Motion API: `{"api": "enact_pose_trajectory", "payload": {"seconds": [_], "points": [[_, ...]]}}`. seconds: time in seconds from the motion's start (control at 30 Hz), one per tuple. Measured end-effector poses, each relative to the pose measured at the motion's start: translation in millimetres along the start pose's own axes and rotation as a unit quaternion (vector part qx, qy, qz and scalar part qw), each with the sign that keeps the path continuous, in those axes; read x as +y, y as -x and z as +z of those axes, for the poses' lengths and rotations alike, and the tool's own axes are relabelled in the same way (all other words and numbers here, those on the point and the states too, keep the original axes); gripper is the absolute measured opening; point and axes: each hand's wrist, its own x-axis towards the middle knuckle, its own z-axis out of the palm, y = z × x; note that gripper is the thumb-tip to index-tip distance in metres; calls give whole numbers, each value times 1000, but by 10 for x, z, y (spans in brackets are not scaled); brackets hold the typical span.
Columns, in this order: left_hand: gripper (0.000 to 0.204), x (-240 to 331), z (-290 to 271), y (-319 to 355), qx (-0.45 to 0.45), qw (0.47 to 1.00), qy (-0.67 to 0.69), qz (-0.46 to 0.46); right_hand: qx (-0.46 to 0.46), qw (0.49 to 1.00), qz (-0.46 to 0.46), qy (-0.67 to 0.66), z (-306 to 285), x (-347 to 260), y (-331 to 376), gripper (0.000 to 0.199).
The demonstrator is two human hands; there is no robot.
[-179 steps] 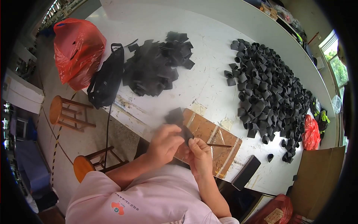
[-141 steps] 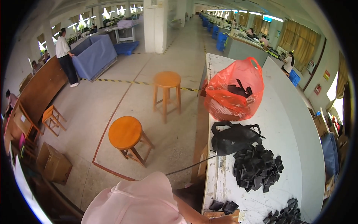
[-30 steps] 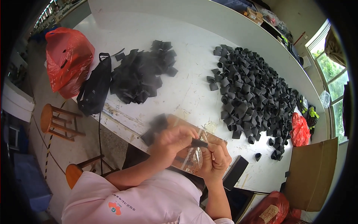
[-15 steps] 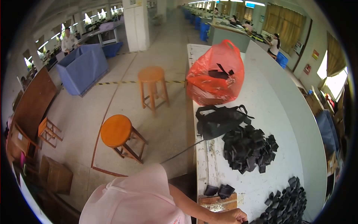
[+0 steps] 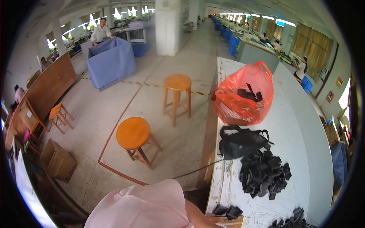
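Ideally, keep the black pieces point(image 5: 234, 212) lying beside the brown board point(image 5: 238, 221) on the counter point(image 5: 291, 133) within easy reach, though with both your grips out of view, I cannot tell their state.

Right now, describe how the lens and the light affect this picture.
Head view: the grey panel bends toward the dark rim; head view, far right: the window is washed out white; head view: the red bag shows shiny glints, while the black pieces partly merge into one dark mass.
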Motion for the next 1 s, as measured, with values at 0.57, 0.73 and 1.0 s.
{"api": "enact_pose_trajectory", "payload": {"seconds": [0.57,0.73,1.0], "points": [[21,43,95,264,0,863,-462,206,46,988,-138,55,73,682,159,39],[16,41,557,602,228,876,-384,182,-36,994,102,-17,-368,364,184,17],[10,572,-8,1013,435,497,-650,376,91,914,338,-207,-565,1216,157,27]]}}
